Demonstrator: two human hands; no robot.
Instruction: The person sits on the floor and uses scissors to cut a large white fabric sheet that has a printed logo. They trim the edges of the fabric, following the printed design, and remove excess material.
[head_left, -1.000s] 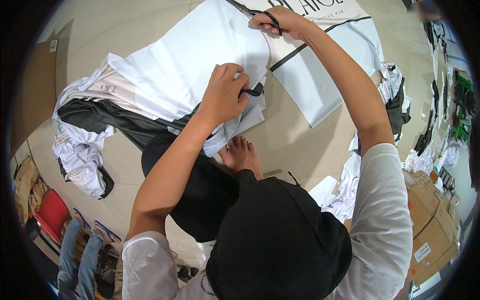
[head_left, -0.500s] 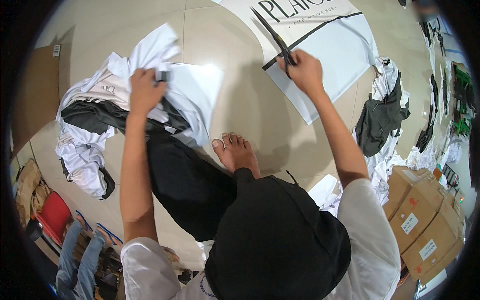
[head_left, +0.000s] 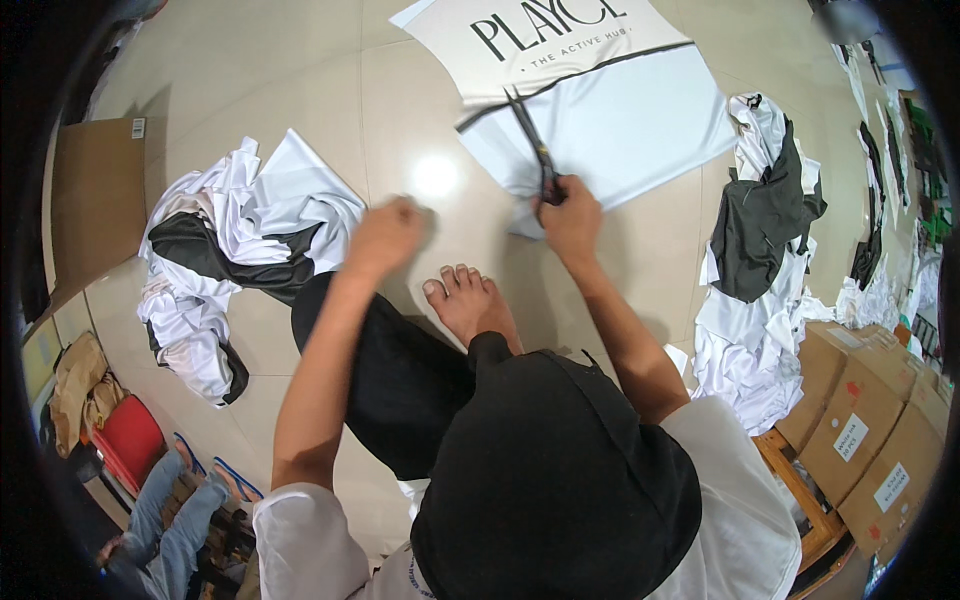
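Observation:
My right hand point(head_left: 568, 208) grips black scissors point(head_left: 535, 135), their blades pointing up over a printed fabric panel point(head_left: 610, 120), cream above and white below with a dark stripe between, lying on the tiled floor. My left hand point(head_left: 390, 230) is blurred, its fingers curled over bare floor beside the left pile of white and dark grey fabric point(head_left: 230, 240); whether anything is inside them is hidden. My bare foot point(head_left: 465, 305) rests on the floor between my arms.
Another heap of grey and white fabric point(head_left: 755, 230) lies at the right. Cardboard boxes point(head_left: 870, 440) stack at lower right; a cardboard sheet point(head_left: 95, 210) stands left. At lower left are a red chair point(head_left: 125, 445) and another person's legs point(head_left: 180, 520) in jeans and sandals.
My left hand has let go of the white cloth, now on the left pile, and moved right. My right hand has brought the scissors down over the printed panel, lower than a second ago.

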